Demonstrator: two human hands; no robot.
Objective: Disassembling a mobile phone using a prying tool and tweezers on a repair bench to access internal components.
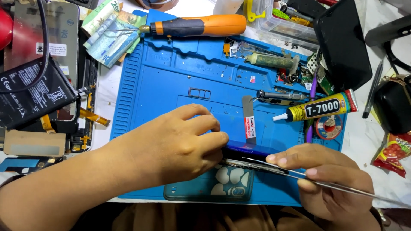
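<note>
My left hand (pixel 180 143) lies over a dark phone (pixel 252 150) held on its edge near the front of the blue work mat (pixel 162 85), fingers curled onto its top edge. My right hand (pixel 329 179) pinches a thin metal pry tool (pixel 342 187) whose tip runs along the phone's seam toward the left. Below the phone lies a teal phone case with white hearts (pixel 222 186).
On the mat lie a flat metal opening tool (pixel 249 122), a yellow glue tube (pixel 321 109), a pen-like tool (pixel 280 95), a SIM tray (pixel 199 93) and an orange electric screwdriver (pixel 201 25). At left are a battery (pixel 30 92), phone parts and banknotes (pixel 112 32). A black box (pixel 344 42) stands at right.
</note>
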